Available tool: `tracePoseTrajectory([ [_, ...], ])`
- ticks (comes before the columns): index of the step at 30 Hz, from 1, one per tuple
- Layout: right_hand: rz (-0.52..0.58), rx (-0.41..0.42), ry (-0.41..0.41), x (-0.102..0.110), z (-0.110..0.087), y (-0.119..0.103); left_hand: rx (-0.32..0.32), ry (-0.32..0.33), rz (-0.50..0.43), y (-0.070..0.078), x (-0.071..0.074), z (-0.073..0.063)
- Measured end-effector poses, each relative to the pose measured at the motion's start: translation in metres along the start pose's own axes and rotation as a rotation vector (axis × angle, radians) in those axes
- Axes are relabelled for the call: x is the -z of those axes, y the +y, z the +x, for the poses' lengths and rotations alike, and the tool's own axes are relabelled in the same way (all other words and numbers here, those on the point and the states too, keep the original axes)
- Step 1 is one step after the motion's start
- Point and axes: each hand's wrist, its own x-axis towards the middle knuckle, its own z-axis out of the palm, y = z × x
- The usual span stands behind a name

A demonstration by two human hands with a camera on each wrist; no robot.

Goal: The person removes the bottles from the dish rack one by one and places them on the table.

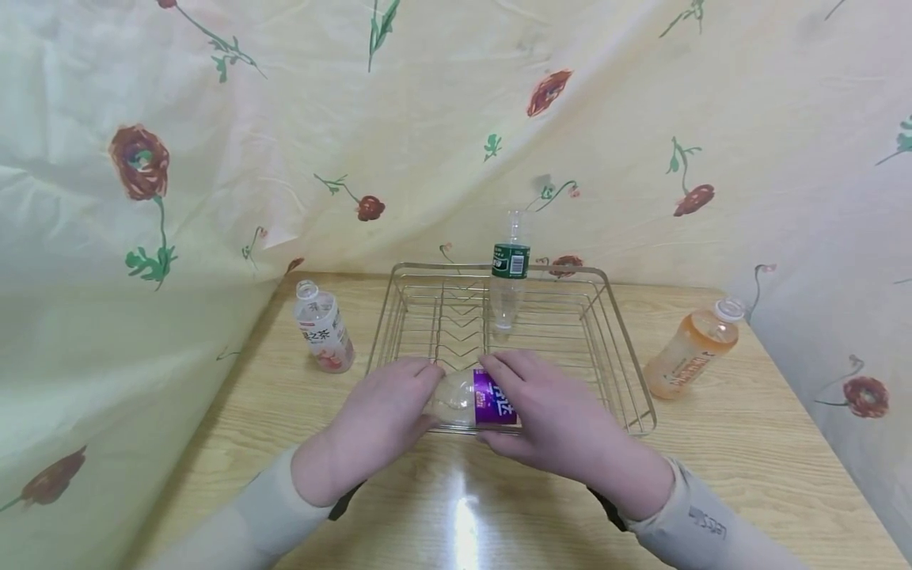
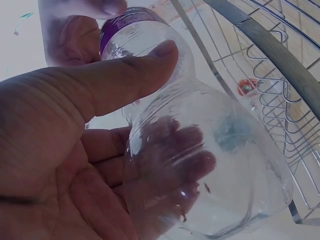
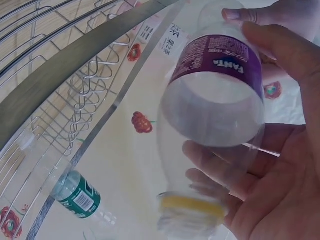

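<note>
A clear plastic Fanta bottle [image 1: 456, 396] with a purple label [image 1: 493, 397] lies sideways between my hands, at the front edge of the wire rack [image 1: 631, 348]. My left hand [image 1: 392, 408] grips its unlabelled end, thumb [image 2: 142, 70] on the near side and fingers behind. Around the labelled part curls my right hand [image 1: 552, 404], which hides the yellow-and-white end [image 3: 192, 212] from the head view. The right wrist view shows that end blurred. The bottle looks empty of drink.
A green-labelled bottle [image 1: 511, 261] leans at the rack's back rim. Left of the rack stands a white-and-pink-labelled bottle [image 1: 324, 328]; right of it is an orange-tinted bottle [image 1: 691, 348]. Flowered cloth [image 1: 427, 119] hangs behind the wooden table [image 1: 456, 507].
</note>
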Motion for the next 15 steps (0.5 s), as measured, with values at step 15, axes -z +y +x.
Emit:
tracePoseTrajectory([
  [15,0.043,-0.046,0.103,0.010,-0.010,0.012,0.106,-0.018,-0.037,-0.007,0.004,-0.011],
])
